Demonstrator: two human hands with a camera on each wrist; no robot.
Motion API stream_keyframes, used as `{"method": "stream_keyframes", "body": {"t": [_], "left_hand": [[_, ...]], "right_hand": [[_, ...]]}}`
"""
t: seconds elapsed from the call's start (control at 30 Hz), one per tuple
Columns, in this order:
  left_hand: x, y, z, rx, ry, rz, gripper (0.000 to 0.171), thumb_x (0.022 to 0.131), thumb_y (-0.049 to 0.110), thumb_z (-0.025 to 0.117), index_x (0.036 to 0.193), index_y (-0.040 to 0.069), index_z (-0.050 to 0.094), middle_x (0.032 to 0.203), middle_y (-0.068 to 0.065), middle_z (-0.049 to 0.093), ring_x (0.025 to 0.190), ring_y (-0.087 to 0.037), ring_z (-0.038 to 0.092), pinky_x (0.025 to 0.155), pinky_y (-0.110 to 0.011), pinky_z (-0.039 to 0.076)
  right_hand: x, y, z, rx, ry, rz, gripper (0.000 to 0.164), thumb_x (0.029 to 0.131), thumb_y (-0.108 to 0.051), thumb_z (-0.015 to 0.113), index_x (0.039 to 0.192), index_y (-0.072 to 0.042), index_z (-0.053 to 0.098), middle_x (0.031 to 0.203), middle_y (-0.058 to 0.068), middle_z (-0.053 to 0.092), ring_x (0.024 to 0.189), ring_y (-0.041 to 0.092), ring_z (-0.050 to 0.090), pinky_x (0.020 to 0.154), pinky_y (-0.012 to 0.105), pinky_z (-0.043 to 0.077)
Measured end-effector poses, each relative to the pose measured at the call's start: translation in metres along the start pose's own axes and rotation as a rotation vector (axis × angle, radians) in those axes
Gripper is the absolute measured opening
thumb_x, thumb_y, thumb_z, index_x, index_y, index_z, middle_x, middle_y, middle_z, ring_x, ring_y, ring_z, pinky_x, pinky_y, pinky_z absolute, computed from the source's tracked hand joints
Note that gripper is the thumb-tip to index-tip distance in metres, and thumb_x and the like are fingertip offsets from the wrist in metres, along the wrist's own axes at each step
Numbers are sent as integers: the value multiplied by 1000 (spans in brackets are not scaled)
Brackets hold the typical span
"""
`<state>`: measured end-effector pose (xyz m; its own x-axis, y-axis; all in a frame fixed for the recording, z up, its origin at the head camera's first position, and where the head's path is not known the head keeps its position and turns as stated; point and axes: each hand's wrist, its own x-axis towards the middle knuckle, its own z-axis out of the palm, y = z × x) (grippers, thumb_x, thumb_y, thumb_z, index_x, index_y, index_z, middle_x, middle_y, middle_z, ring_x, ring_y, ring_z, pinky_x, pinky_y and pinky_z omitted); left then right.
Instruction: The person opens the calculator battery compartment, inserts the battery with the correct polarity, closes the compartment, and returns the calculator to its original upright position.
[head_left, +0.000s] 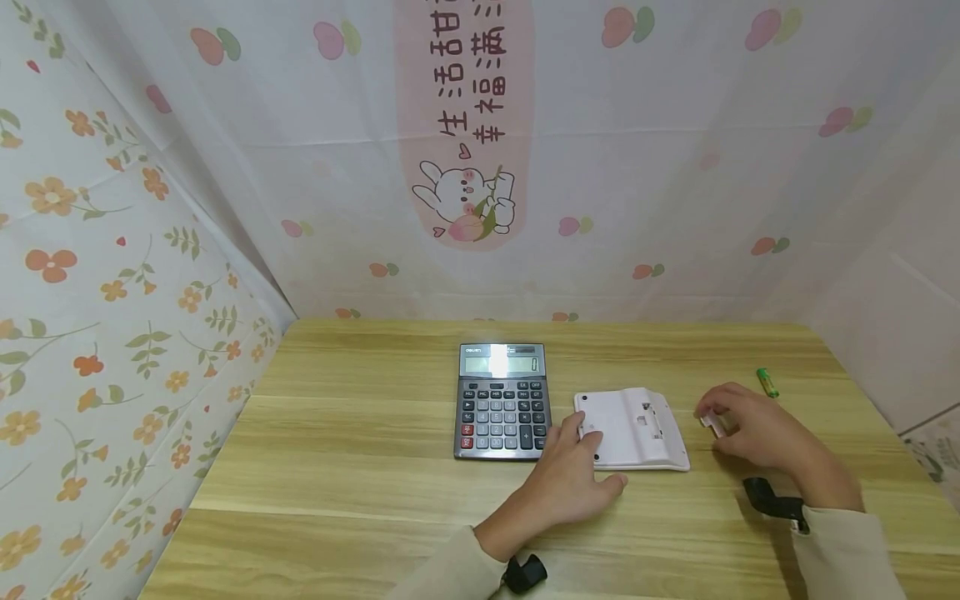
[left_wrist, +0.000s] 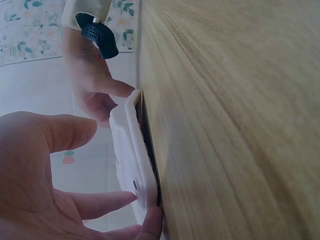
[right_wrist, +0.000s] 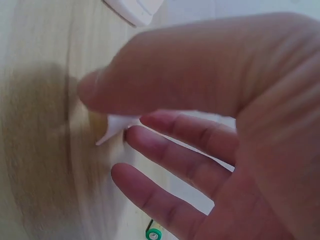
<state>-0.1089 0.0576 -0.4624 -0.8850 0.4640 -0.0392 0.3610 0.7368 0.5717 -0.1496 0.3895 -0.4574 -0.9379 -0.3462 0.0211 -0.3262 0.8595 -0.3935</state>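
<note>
A white calculator (head_left: 618, 429) lies face down on the table, its battery slot (head_left: 651, 421) uncovered on the right part of its back. My left hand (head_left: 573, 479) rests its fingers on the calculator's left edge, with the thumb held apart from it; the left wrist view shows the fingertips (left_wrist: 131, 196) at the white casing beside a dark round foot. To the right of the calculator, my right hand (head_left: 757, 429) pinches a small white battery cover (head_left: 714, 425) close over the table. In the right wrist view, the thumb hides much of this cover (right_wrist: 116, 127).
A dark grey desk calculator (head_left: 501, 404) lies face up left of the white one, showing 0. Behind the right hand a green battery (head_left: 767, 382) lies on the wooden table (head_left: 337, 467). Patterned cloth (head_left: 637, 183) hangs at the table's back edge.
</note>
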Motion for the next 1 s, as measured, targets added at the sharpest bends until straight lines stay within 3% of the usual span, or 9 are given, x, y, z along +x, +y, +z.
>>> {"method": "stream_keyframes", "body": {"t": [0.1, 0.2, 0.4, 0.83, 1.0], "left_hand": [[0, 0, 0, 1, 1, 2, 67, 99, 50, 73, 149, 5, 68, 170, -14, 42, 152, -31, 41, 120, -42, 42], [0, 0, -1, 2, 1, 3, 67, 99, 50, 73, 148, 5, 68, 170, -14, 42, 152, -31, 41, 120, -42, 42], [0, 0, -1, -5, -1, -1, 67, 99, 50, 73, 148, 5, 68, 170, -13, 42, 151, -30, 42, 120, -42, 42], [1, -1, 0, 2, -11, 6, 67, 99, 51, 73, 149, 6, 68, 170, -13, 42, 151, -29, 42, 119, -41, 43], [2, -2, 0, -3, -6, 7, 68, 99, 51, 73, 149, 6, 68, 170, -12, 42, 151, -29, 43, 119, -40, 43]], "right_hand": [[-3, 3, -2, 72, -10, 32, 41, 81, -5, 95, 116, -6, 73, 123, 16, 67, 107, 38, 69, 79, 41, 60], [-6, 7, -6, 113, -18, 82, 41, 92, -13, 89, 126, -1, 70, 129, 24, 67, 111, 46, 70, 84, 53, 62], [-12, 15, -15, 84, 44, 152, 40, 105, -18, 75, 135, 5, 67, 130, 32, 71, 111, 52, 72, 84, 63, 60], [-26, 31, -21, 42, 195, 274, 33, 110, -10, 55, 134, 9, 67, 134, 40, 64, 114, 61, 63, 80, 68, 55], [-28, 31, -25, 61, 222, 381, 38, 109, -8, 45, 137, 8, 64, 137, 41, 62, 114, 61, 61, 77, 61, 52]]}}
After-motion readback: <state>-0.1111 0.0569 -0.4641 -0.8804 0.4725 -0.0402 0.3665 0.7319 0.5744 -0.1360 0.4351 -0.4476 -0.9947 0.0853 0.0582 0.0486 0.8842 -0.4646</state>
